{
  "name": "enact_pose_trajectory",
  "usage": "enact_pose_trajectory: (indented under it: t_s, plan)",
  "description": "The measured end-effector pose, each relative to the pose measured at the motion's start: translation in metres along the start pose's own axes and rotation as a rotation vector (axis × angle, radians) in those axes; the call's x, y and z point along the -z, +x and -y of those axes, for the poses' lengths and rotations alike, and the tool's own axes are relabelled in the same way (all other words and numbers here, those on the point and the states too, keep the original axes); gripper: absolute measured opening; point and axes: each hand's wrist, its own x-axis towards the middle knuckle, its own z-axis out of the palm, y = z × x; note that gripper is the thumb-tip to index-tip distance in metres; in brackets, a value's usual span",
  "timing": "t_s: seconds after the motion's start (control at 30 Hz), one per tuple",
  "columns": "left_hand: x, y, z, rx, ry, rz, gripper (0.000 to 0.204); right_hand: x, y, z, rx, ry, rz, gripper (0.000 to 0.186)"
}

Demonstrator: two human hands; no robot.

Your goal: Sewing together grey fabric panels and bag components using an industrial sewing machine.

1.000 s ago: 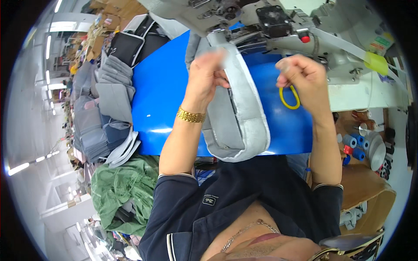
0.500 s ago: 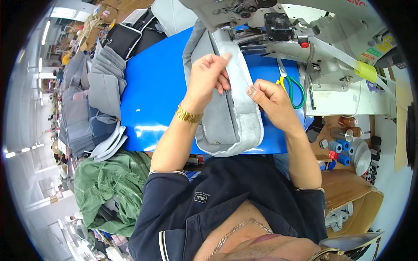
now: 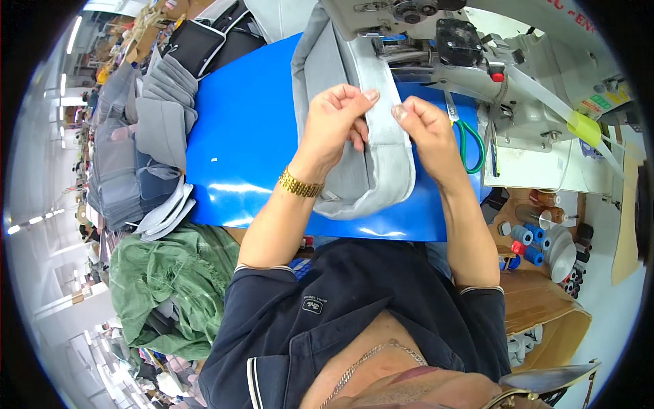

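Observation:
A light grey fabric piece with a raised, box-like side band (image 3: 383, 160) lies lengthwise before me, its far end beside the sewing machine (image 3: 458, 42). My left hand (image 3: 338, 121), with a gold watch (image 3: 300, 183) on its wrist, is closed at the band's inner edge. Its thumb lies on top and some fingertips curl down inside the piece. My right hand (image 3: 430, 133) pinches the outer edge, thumb uppermost, the other fingers partly hidden behind the fabric. The near rounded corner of the piece rests on the blue tabletop (image 3: 238, 150).
Scissors (image 3: 471, 146) with green and yellow handles lie right of my right hand. Stacked grey fabric panels (image 3: 160, 126) stand at the left, above a green cloth (image 3: 170, 286). Blue thread spools (image 3: 535, 244) and a cardboard box (image 3: 545, 307) are at the lower right.
The fabric piece has shifted away from me, toward the machine. My left hand has moved slightly nearer and right; my right hand has moved farther up along the band.

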Motion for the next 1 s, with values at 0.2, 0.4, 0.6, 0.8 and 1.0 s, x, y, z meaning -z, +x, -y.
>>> enact_pose_trajectory:
  t_s: [0.2,0.4,0.6,0.8,1.0]
  plan:
    - [0.006,0.035,0.0,-0.098,-0.002,0.04,0.024,0.013,0.01,0.008,-0.004,-0.012,-0.036,0.023]
    - [0.017,0.064,-0.006,-0.179,-0.037,-0.025,0.028,0.091,-0.045,0.102,0.103,-0.5,-0.324,0.017]
    - [0.001,0.063,-0.005,-0.161,-0.033,0.037,0.038,0.229,-0.09,0.222,0.325,-0.818,-0.831,0.032]
    - [-0.005,0.058,0.001,-0.227,0.045,0.042,0.055,0.389,-0.049,0.281,0.457,-1.181,-1.046,0.04]
    - [-0.006,0.059,0.006,-0.211,0.057,0.024,0.054,0.459,-0.022,0.322,0.126,-0.949,-0.871,0.039]
